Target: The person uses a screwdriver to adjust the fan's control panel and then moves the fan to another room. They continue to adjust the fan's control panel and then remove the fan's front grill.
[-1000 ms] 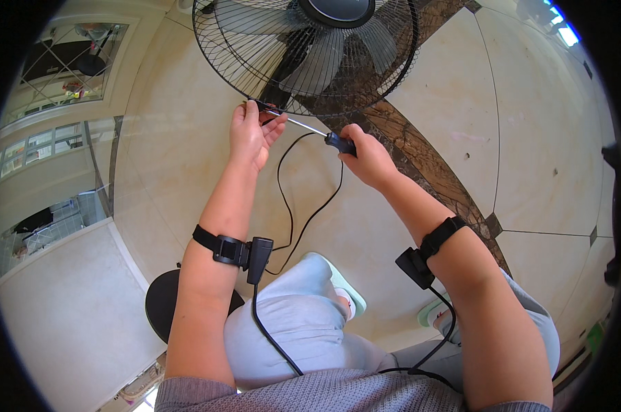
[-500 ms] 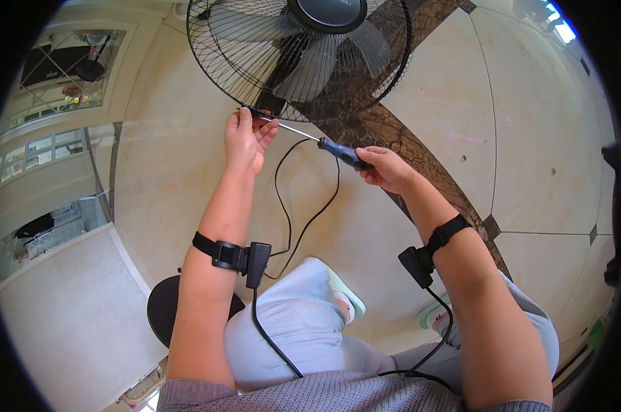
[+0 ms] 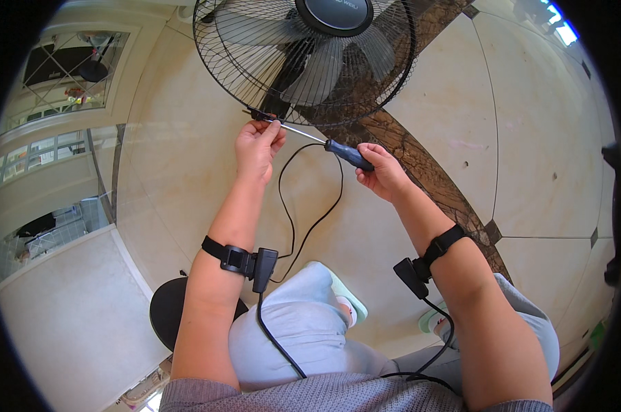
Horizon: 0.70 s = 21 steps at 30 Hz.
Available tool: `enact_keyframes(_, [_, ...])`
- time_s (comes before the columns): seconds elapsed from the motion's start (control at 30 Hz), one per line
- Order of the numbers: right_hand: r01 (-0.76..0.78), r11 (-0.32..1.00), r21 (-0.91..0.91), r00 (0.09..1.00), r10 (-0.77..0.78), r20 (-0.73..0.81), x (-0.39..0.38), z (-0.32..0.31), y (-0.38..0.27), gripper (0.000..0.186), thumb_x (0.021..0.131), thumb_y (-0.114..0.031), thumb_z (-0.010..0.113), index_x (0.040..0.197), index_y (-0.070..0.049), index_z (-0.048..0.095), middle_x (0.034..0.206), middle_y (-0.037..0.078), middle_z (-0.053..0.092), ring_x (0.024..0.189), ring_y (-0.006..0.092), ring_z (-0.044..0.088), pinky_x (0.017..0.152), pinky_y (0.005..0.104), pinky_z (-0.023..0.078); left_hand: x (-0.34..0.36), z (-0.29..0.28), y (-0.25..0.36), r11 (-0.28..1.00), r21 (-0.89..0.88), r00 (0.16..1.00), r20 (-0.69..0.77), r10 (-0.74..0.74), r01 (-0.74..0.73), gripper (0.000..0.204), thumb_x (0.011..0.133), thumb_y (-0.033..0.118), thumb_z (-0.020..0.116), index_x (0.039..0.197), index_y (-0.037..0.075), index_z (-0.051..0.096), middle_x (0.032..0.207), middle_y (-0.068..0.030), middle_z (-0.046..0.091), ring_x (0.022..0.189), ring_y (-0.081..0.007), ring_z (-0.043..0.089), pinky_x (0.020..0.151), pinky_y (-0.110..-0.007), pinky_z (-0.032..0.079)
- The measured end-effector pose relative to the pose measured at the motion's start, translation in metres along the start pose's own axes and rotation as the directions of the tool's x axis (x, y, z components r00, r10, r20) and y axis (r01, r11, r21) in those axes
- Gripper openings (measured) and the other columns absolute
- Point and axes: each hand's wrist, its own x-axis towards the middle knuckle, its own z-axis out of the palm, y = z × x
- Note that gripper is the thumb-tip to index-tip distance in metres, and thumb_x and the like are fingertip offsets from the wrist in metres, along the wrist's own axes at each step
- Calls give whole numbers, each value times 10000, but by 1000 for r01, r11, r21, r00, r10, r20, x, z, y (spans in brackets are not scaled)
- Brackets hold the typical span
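Note:
A screwdriver (image 3: 349, 153) with a blue handle and long metal shaft lies slantwise below the black fan guard (image 3: 207, 55). My right hand (image 3: 384, 173) is closed round the end of its handle. With thumb and fingertips together, my left hand (image 3: 258, 151) pinches the shaft close to its tip. That tip meets a small dark clip (image 3: 259, 115) on the guard's lower rim; the exact contact is hidden by my left fingers. Behind the wires sit grey fan blades (image 3: 317, 72) and a round dark centre cap (image 3: 334, 12).
A black cable (image 3: 281, 189) loops over the tiled floor between my arms. To the left stand a round black seat (image 3: 168, 312) and a white panel (image 3: 70, 309). Each forearm carries a strapped black device (image 3: 264, 268) with a cord. A brown marbled band (image 3: 420, 154) crosses the floor.
My left fingers have shifted from the clip on the rim onto the screwdriver's shaft. The fan, screwdriver and both hands appear slightly further right and lower in view.

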Motion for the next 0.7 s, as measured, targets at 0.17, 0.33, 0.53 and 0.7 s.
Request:
enact_keyframes(0.17, [56,998,-28,998,-56,31,0,0,-2,150,863,-168,531,982,-99,473,813,30,498,619,135,527,542,240,482,1,-3,-1,1000,-18,1000,-13,5,-5,88,794,76,619,806,57,534,757,-26,582,666,-113,583,578,-217,482])
enact_keyframes(0.33, [12,996,-86,997,-6,73,-1,2,-5,171,862,-169,532,1016,-113,484,845,24,497,670,134,528,594,249,484,1,-4,-2,1000,-2,1000,-11,-26,26,99,804,98,620,806,79,523,749,-23,590,674,-106,586,594,-212,487])
enact_keyframes(0.53, [34,986,-163,999,-31,18,-5,9,-5,241,885,-314,491,1012,-109,492,853,18,503,660,124,520,595,241,473,6,-5,-7,1000,17,1000,-18,19,-19,82,811,103,611,801,78,533,754,-27,600,673,-101,586,594,-209,482])
enact_keyframes(0.7, [-204,826,-525,963,267,47,-6,8,-5,242,875,-319,513,974,-98,512,803,10,519,625,104,500,598,235,470,6,-10,-7,1000,26,998,-58,-8,9,67,824,105,594,806,69,540,759,-33,606,670,-99,585,600,-209,481])
